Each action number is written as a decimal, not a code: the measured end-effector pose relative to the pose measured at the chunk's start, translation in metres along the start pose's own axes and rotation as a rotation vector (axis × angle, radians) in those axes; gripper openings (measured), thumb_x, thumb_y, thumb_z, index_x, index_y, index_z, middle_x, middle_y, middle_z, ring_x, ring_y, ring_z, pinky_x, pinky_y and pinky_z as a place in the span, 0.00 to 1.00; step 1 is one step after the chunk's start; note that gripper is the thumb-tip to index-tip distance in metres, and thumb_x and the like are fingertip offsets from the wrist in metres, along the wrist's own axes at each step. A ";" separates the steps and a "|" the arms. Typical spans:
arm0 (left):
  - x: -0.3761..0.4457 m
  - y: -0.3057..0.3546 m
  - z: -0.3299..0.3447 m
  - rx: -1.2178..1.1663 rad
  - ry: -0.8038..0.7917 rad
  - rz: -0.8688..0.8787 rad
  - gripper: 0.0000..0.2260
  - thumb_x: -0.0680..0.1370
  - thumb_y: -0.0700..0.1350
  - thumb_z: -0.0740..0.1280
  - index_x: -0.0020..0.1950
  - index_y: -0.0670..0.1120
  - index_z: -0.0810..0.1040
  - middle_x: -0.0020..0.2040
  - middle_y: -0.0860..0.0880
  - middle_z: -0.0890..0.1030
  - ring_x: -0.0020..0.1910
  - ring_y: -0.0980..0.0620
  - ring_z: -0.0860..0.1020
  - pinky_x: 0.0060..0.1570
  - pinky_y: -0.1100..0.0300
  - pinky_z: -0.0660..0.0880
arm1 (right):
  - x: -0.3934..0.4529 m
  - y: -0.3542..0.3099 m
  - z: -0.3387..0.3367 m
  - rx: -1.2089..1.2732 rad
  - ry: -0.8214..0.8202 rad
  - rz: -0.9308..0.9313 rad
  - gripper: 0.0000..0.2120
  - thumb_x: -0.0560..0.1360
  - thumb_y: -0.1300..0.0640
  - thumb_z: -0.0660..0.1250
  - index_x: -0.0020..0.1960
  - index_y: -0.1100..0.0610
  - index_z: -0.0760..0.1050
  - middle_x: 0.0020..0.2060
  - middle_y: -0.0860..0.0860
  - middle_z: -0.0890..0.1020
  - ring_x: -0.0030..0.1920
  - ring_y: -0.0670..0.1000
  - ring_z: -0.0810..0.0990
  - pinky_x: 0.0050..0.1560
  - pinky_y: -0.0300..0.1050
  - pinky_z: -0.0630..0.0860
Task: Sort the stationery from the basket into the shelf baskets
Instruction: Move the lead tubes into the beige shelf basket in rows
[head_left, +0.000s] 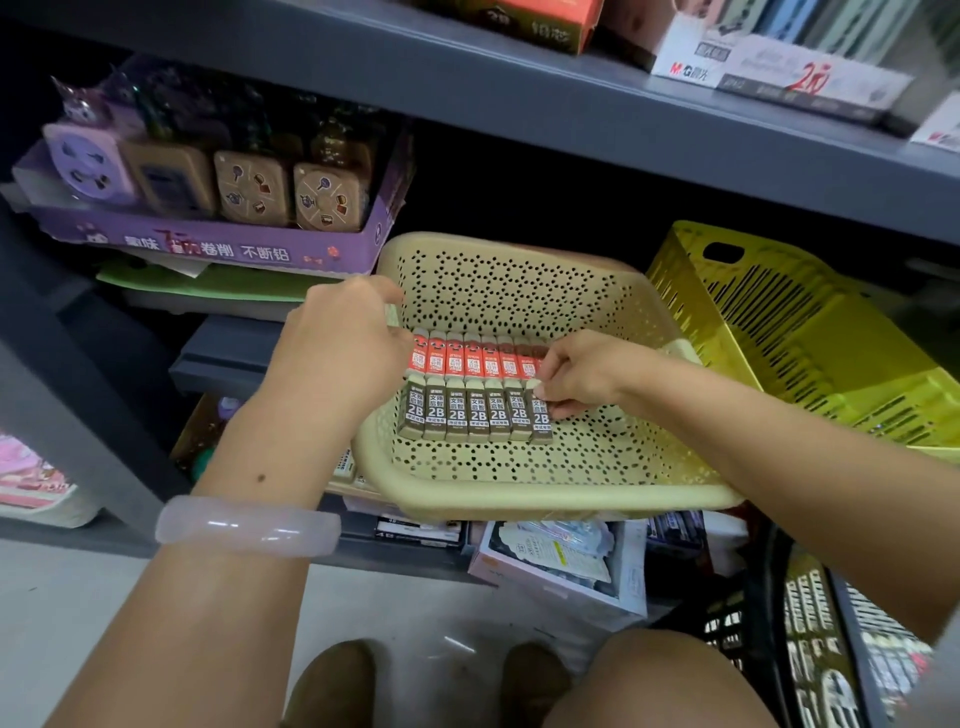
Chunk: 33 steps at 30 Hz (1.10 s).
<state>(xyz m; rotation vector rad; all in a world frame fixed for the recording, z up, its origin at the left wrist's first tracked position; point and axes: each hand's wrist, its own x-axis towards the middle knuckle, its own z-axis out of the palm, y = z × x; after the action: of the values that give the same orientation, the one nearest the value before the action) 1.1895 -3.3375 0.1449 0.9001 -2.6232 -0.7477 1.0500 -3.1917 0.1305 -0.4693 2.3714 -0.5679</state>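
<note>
A person's right hand (576, 376) pinches the end brown 2B lead box (540, 415) in a beige perforated basket (519, 467), while the left hand (343, 343), fingers curled, rests at the rows' other end; whether it grips anything cannot be told. Red boxes (470, 358) lie between the hands. A yellow basket (810, 332) tilts beyond the right hand, a purple sharpener tray (218, 244) sits above the left, and a black basket (810, 639) of stationery stands below the right forearm.

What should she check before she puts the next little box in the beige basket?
1. Beige perforated plastic basket has room at the right: ok.
2. Row of dark 2B boxes sits straight: ok.
3. Row of red boxes lies behind it, lined up: ok.
4. Right hand pinches the end dark box: ok.
5. Left hand steadies the rows' left end: cannot tell.
6. Basket sits firmly on the shelf: cannot tell.
</note>
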 end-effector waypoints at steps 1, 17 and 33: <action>-0.001 0.001 0.000 0.023 0.007 0.000 0.17 0.76 0.43 0.63 0.65 0.51 0.73 0.58 0.40 0.76 0.58 0.38 0.72 0.50 0.52 0.69 | -0.001 0.000 0.001 0.012 0.006 -0.005 0.05 0.75 0.65 0.65 0.42 0.58 0.70 0.50 0.58 0.79 0.44 0.52 0.80 0.45 0.41 0.80; -0.010 0.039 0.020 -0.063 -0.092 0.236 0.09 0.78 0.46 0.59 0.55 0.50 0.77 0.51 0.48 0.79 0.48 0.46 0.76 0.50 0.51 0.75 | -0.014 0.014 0.004 -0.641 -0.050 -0.336 0.13 0.71 0.53 0.70 0.38 0.50 0.65 0.36 0.45 0.71 0.34 0.43 0.67 0.31 0.37 0.62; -0.040 0.072 0.031 -0.261 -0.088 0.379 0.07 0.77 0.44 0.61 0.48 0.53 0.78 0.40 0.57 0.77 0.42 0.57 0.75 0.42 0.63 0.69 | -0.075 0.021 -0.026 -0.299 0.095 -0.561 0.04 0.77 0.55 0.63 0.45 0.54 0.74 0.37 0.45 0.78 0.38 0.44 0.77 0.39 0.35 0.73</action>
<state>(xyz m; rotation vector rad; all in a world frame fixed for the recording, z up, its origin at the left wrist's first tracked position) 1.1724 -3.2520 0.1558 0.2929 -2.5751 -1.0068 1.0838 -3.1319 0.1758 -1.2904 2.4178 -0.4813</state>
